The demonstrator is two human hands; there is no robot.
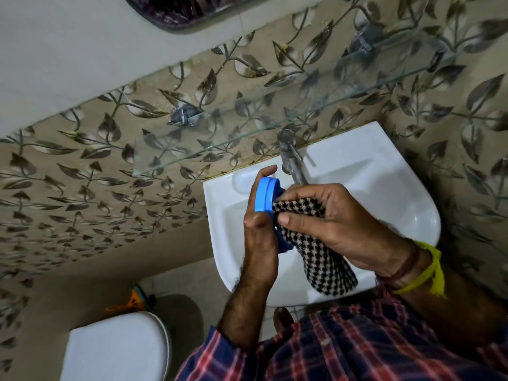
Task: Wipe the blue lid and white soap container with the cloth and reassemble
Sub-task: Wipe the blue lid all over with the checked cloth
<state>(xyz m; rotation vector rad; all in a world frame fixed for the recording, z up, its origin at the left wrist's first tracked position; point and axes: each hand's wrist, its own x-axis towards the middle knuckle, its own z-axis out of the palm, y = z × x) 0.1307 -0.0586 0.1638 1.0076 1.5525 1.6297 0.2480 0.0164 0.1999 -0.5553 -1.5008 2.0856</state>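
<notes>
Over the white basin, my left hand (258, 229) grips the blue lid (265, 195) by its rim, holding it on edge with its open side turned to the right. My right hand (327, 218) holds a black-and-white checked cloth (319, 259) bunched against the lid's inner face, and the cloth's loose end hangs down over the basin's front. The white soap container is not in view.
A white wash basin (371, 182) with a steel tap (292, 158) sits against the leaf-patterned wall tiles. A glass shelf (247, 133) runs above it. A white toilet lid (115, 347) is at lower left, with an orange object (134, 299) on the floor behind it.
</notes>
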